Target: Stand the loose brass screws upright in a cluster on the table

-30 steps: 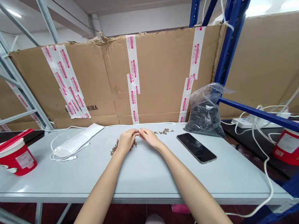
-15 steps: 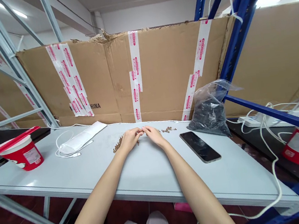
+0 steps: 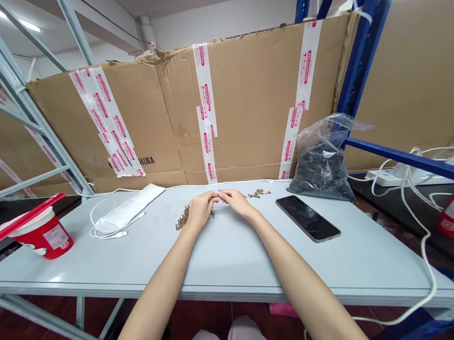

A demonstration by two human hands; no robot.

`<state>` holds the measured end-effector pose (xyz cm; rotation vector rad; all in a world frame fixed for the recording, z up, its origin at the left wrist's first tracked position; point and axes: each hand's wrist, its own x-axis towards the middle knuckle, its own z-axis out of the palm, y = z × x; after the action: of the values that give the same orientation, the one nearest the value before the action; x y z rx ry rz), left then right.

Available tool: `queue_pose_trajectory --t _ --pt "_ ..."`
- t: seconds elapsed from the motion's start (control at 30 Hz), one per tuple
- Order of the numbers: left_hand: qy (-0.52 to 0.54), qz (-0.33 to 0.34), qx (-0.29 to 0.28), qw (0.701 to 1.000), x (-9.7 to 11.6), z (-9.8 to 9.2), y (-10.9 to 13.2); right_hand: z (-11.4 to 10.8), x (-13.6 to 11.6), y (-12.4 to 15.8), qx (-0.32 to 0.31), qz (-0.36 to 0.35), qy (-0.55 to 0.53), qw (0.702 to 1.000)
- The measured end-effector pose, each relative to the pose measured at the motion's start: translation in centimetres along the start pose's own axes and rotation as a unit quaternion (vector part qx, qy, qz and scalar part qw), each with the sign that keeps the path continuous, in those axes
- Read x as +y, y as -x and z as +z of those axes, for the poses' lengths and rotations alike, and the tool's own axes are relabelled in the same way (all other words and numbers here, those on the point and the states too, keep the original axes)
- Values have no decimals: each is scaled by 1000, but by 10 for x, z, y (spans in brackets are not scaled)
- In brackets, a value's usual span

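My left hand [image 3: 202,208] and my right hand [image 3: 234,200] meet fingertip to fingertip above the grey table [image 3: 230,254]. Both are closed in a pinch. Whatever sits between the fingertips is too small to make out. Beside my left hand lies a pile of small brown-gold pieces [image 3: 182,219], partly covered by that hand. A smaller scatter of similar pieces [image 3: 259,192] rests to the right, beyond my right hand. One or two more pieces show just under my left fingers.
A black phone [image 3: 307,218] lies right of my arms, with a clear bag of dark material [image 3: 320,171] behind it. At left are a white pouch with a cable [image 3: 129,209] and a red cup [image 3: 46,237]. Taped cardboard [image 3: 251,104] walls the back edge.
The view has shifted slightly, so the table and its things sit a little differently in the picture. Both hands stay together in the same pinch.
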<state>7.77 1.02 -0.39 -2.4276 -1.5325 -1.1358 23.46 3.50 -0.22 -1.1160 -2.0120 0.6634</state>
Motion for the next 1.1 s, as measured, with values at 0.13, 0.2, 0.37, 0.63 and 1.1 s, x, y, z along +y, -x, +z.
queue_pose_trajectory --t 0.13,0.2,0.37,0.63,1.1 --pt "26 -5 -9 1000 1 0 1 8 5 -1 6 6 -60 998" --pt "34 -16 -16 999 4 -1 1 10 9 -2 4 13 -78 997" --pt "33 -37 -55 997 13 -4 0 9 18 -5 -24 22 -108 994" --pt "57 -60 -28 996 6 -6 -4 5 11 -6 -63 -28 -169 983" --pt "-41 -109 -35 993 -14 -19 -4 -4 12 4 -22 139 266 953"
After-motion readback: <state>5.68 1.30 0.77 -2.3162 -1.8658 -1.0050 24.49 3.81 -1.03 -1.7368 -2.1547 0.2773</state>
